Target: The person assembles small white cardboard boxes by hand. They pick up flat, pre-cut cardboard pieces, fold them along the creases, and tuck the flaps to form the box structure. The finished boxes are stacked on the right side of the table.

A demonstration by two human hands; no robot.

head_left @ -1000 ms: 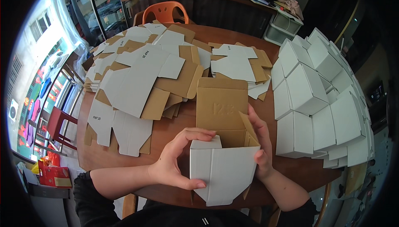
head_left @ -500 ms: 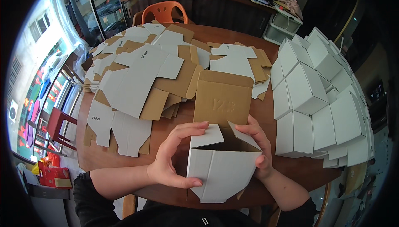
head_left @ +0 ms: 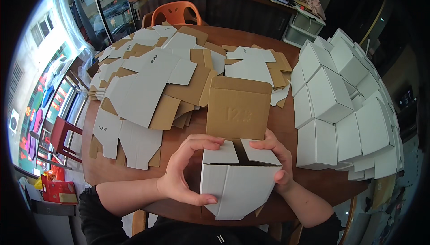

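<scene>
Since half a second ago, the two white flaps on top of the box [head_left: 239, 184] are lying lower and nearer each other, and the brown lid panel [head_left: 238, 108] is standing more upright behind them. In the head view, the left hand [head_left: 186, 171] is cupping the box's left side, its fingers [head_left: 207, 142] curling over the left flap and its thumb pressing on the white front face. The right hand [head_left: 277, 155] is gripping the right side, fingers bending onto the right flap, thumb hidden behind the box. Both hands are closed around the box, holding it at the near edge of the round wooden desk [head_left: 286, 124], just in front of the person. Flat blanks [head_left: 148, 83], white and brown, are lying spread over the left and far parts of the desk. Finished white boxes [head_left: 345, 101] are stacking up along the right side. An orange chair [head_left: 175, 12] is standing beyond the desk
</scene>
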